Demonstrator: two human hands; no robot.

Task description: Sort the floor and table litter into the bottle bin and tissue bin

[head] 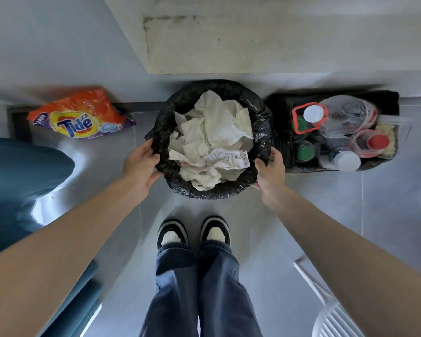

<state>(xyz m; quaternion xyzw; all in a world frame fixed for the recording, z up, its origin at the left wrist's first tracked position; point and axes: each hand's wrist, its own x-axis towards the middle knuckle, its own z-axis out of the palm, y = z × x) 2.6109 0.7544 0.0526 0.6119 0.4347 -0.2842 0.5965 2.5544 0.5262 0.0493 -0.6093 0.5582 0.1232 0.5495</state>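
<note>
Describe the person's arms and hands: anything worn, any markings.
The left hand and right hand are ungloved, with no ring, watch or band showing. The left forearm and right forearm are sleeveless as far as the frame shows; no markings visible.

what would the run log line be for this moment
left hand: grips tissue bin rim | right hand: grips opposite rim | tissue bin: full of crumpled paper | bottle bin: holds bottles
</note>
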